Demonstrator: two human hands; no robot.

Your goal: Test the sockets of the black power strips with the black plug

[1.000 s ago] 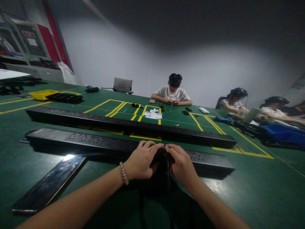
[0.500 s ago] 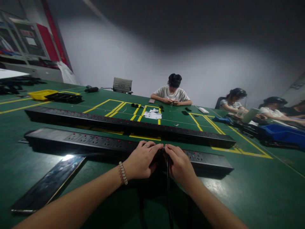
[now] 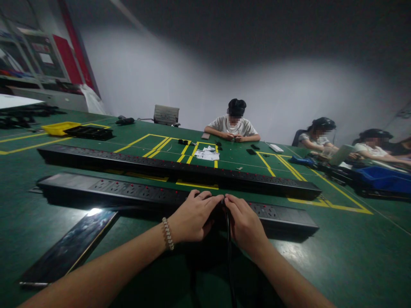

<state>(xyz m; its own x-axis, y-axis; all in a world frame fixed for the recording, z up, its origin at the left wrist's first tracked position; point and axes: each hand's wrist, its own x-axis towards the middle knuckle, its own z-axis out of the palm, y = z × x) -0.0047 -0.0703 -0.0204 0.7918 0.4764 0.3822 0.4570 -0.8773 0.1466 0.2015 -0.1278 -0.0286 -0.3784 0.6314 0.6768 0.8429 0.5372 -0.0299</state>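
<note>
Long black power strip with sockets and red lights (image 3: 154, 193) lies across the green desk (image 3: 349, 256), under both hands. Right hand (image 3: 246, 222): fingers closed on upper end of thin black cable (image 3: 230, 256). Left hand (image 3: 192, 217): curved over strip, fingertips near right's; cannot tell if gripping. Second long black strip (image 3: 180, 168) behind, roughly parallel.

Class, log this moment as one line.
left hand: over near power strip; right hand: at black cable; grip: unclear; nearby: phone
</note>
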